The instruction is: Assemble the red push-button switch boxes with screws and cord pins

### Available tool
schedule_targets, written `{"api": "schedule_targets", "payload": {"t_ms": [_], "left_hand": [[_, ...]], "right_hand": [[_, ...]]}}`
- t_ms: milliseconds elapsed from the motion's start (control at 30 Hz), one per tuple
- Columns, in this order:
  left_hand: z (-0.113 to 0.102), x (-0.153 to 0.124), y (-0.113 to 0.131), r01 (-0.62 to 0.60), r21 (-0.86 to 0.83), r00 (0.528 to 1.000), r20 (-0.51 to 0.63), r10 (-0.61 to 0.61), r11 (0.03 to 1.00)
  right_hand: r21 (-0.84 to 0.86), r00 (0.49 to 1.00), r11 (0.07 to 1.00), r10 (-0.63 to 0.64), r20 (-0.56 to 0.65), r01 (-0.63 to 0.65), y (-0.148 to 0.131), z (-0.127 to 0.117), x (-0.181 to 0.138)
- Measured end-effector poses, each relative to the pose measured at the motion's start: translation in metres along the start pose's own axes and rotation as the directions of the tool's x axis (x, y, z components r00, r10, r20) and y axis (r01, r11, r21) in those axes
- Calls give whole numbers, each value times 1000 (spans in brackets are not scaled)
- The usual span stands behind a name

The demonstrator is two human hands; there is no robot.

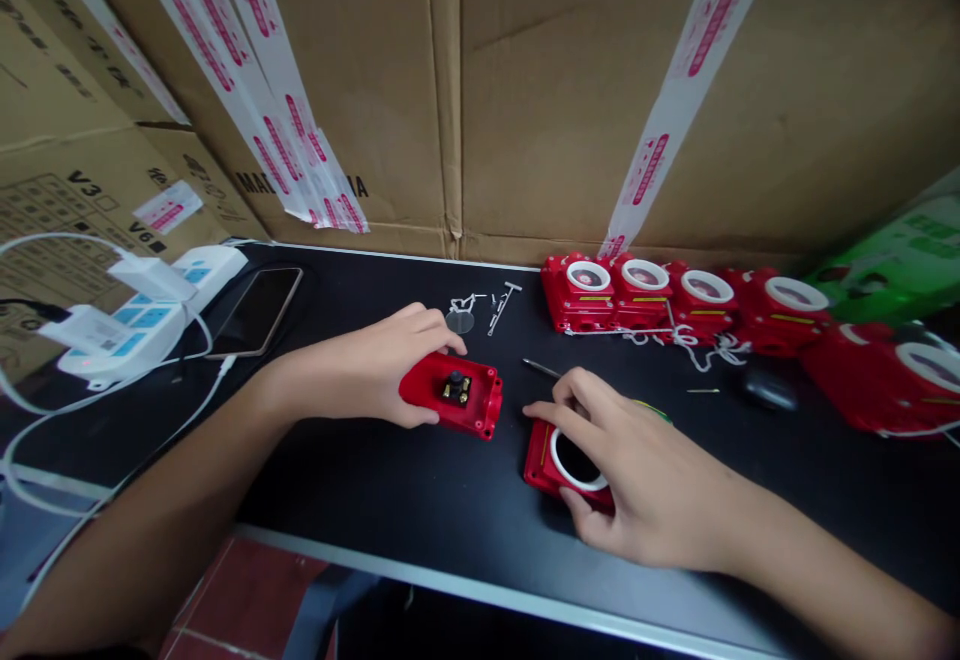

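Observation:
My left hand [367, 365] grips an open red housing [478, 402] at its left end, thumb on the near side and fingers on the far side. Inside that housing sits a black push-button switch [455, 387] with brass-coloured terminals. To the right, my right hand [637, 460] is closed around a red cover [537, 455] with a white ring [559, 460] around a dark round opening. Part of the cover is hidden under my fingers. Just beyond the right fingertips lies a screwdriver [541, 369], its handle covered by the hand.
Beyond my hands lie a clear disc [460, 322] and a small T-shaped metal piece [502, 310]. Several assembled red boxes [577, 305] with white rings and cords line the back right. A phone [259, 312] and a power strip [210, 265] with cables occupy the left. Cardboard [525, 90] walls the back.

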State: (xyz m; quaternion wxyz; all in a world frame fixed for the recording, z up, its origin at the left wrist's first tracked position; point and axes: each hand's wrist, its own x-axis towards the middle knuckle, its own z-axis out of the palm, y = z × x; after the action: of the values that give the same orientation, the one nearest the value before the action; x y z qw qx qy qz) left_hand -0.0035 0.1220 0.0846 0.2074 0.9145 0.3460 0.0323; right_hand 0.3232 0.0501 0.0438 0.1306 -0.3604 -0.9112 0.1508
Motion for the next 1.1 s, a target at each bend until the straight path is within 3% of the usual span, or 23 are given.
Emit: {"api": "schedule_targets", "payload": {"t_ms": [167,233,333,433,533,600,767,1100], "left_hand": [[-6,-1,-2,58,-54,998,-20,-60,997],[-19,-8,-20,114,-90,991,-64,-120,989],[-41,-26,-60,280,-148,937,-171,-304,948],[-56,-41,-93,506,-142,862,33,-507,851],[-58,-46,-102,591,-48,806,60,-588,805],[-53,-44,-97,597,18,799,78,-596,802],[-36,-33,-86,516,59,835,185,-518,854],[-24,-28,-75,471,133,872,78,-483,872]], "right_hand": [[-24,999,1000,-15,-51,14,5,4,3],[-15,995,1000,-15,-95,13,9,5,4],[-17,988,1000,4,-152,-7,13,6,5],[-20,989,1000,12,-146,-15,15,8,4],[-25,991,1000,3,-131,-6,15,10,4],[-29,992,1000,1,-129,-4,16,10,4],[-34,992,999,6,-128,-10,15,8,6],[-42,993,999,-4,-121,-1,16,8,5]]}}
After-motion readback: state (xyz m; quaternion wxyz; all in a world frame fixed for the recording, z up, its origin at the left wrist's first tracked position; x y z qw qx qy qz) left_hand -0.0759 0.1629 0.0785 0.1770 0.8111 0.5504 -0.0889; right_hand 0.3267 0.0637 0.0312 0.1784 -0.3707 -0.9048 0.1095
